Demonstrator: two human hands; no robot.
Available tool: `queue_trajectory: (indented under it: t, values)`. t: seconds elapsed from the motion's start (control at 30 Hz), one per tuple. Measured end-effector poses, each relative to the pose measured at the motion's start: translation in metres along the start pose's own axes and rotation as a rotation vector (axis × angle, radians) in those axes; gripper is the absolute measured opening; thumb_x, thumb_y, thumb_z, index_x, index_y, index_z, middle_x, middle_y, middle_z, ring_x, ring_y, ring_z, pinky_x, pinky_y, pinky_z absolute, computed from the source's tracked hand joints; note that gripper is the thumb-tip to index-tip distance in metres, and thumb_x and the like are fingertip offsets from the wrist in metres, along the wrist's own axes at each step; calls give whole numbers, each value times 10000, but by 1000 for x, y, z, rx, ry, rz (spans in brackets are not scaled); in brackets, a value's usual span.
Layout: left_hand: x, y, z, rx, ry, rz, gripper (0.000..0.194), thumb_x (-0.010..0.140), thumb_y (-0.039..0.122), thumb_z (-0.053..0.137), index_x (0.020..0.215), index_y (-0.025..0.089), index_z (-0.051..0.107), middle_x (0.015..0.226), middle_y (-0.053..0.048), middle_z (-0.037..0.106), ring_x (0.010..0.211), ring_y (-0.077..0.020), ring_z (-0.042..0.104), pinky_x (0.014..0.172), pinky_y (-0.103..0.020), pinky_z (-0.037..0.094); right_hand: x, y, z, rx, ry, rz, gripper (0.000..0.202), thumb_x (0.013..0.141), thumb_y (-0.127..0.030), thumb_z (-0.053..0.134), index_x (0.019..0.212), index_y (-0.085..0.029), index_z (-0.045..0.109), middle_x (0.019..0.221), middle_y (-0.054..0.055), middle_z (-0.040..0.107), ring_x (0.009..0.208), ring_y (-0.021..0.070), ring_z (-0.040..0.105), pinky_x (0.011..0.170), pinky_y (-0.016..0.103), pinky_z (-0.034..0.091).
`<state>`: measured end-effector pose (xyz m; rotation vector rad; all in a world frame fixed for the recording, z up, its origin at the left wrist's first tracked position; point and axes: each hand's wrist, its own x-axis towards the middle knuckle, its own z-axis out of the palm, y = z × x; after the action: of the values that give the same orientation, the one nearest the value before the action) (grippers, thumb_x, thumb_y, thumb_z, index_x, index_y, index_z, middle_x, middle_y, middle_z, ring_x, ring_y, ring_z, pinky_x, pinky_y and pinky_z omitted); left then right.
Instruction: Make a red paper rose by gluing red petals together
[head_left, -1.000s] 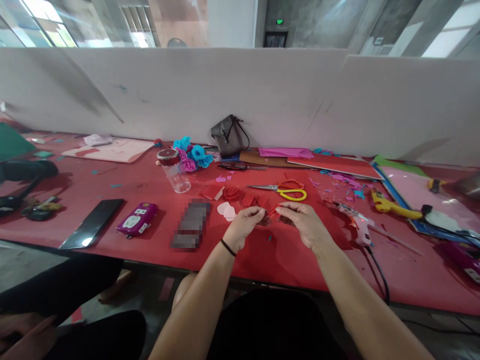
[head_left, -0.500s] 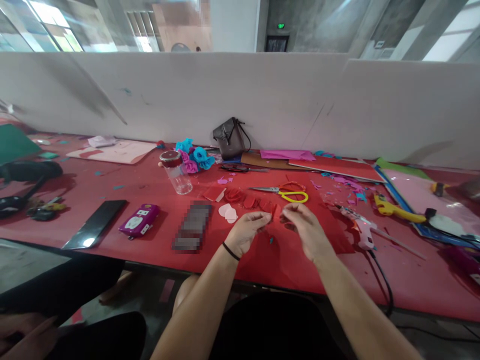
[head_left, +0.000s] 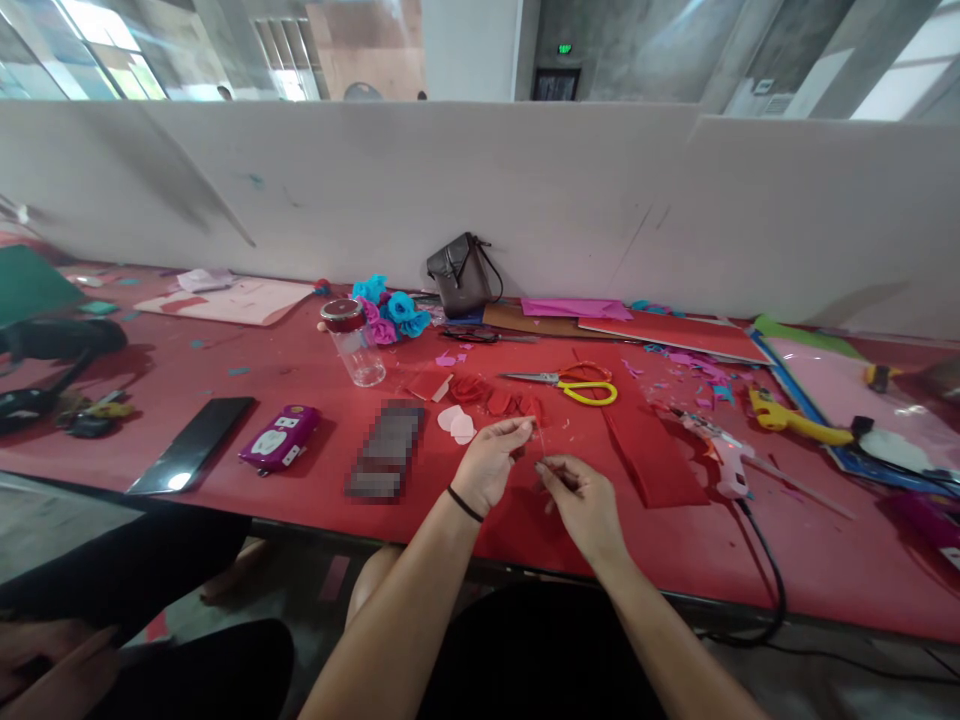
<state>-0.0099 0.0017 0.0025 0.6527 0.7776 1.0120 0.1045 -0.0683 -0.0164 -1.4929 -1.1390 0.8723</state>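
Hands met low over the red table point(head_left: 225, 385). The right hand point(head_left: 581, 500) had its fingertips pressed together on a small red scrap point(head_left: 545, 466), too small to identify, just above the tabletop. Just beyond it, the left hand point(head_left: 489, 462) had thumb and forefinger pinched; what they held could not be told. Farther back lay pale petal cutouts point(head_left: 455, 421), yellow-handled scissors point(head_left: 574, 385) and a glue gun point(head_left: 721, 450).

Single head-worn view, taken from above the seated person's lap, aimed forward and down across the long red-covered table point(head_left: 225, 400), both bare forearms seen close at bottom centre, white partition wall point(head_left: 525, 200) faced straight ahead, wide-angle lens, edges bowed, no second view
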Motion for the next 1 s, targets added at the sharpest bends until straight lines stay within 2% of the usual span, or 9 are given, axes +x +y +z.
queue_trajectory:
  t: [0.1,0.2,0.27,0.4,0.6,0.77,1.0]
  values:
    - [1,0,-3,70,101,94,276,522,274,811,765,170,732,660,11,642,559,-54,459,615,-223,365,3,2,1,-18,48,-43,315,727,-516,640,784,-209,680,637,19,671,456,152,567,506,272,453]
    - [3,-1,-5,122,152,187,225,532,280,799,710,164,727,694,-12,671,652,-87,534,710,-246,399,6,5,3,-34,97,-72,290,713,-497,652,782,-219,702,663,27,683,530,172,590,528,272,453]
    - [4,-1,-4,140,154,195,209,519,273,801,673,158,719,720,-29,685,721,-116,570,767,-267,409,7,7,5,-39,100,-97,258,712,-471,656,778,-227,710,670,26,685,560,178,591,532,267,443]
    - [5,-3,-1,141,126,159,187,505,253,802,628,153,703,667,-12,661,691,-110,556,773,-269,410,8,12,7,-30,47,-112,215,742,-431,630,772,-234,710,629,3,655,508,153,542,521,264,429]
    - [2,-1,0,114,30,143,176,509,239,801,623,151,700,660,6,639,684,-89,530,758,-247,394,9,14,6,86,-37,-47,194,721,-423,651,721,-232,683,591,-21,583,476,133,479,485,253,410]
    - [0,2,-2,108,-30,133,174,519,239,798,629,148,700,658,12,626,663,-80,507,728,-240,381,9,15,4,98,-49,-43,181,731,-402,650,737,-226,688,568,-28,544,477,123,450,481,242,385]
    - [2,1,-4,59,-81,95,236,487,264,831,637,143,694,642,17,621,647,-74,500,695,-233,369,10,18,4,128,-103,-20,342,749,-514,610,781,-185,699,518,-28,505,423,101,403,425,230,331]
